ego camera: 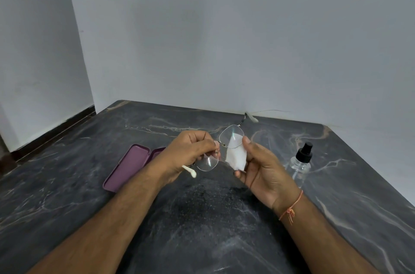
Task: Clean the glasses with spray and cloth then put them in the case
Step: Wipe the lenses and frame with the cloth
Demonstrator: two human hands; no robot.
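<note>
The thin-rimmed glasses (231,136) hang in the air above the dark marble table (202,217). My left hand (190,152) pinches them at the bridge, between the two clear lenses. My right hand (262,170) holds a small white cloth (235,158), its thumb pressing the cloth against the far lens. The purple case (129,167) lies open on the table to the left, partly hidden behind my left forearm. The clear spray bottle (299,164) with a black nozzle stands upright on the right, apart from my right hand.
Grey walls close off the table at the back and right. A thin white wire (269,111) runs along the back edge. The floor (45,139) drops away on the left beyond the table's edge.
</note>
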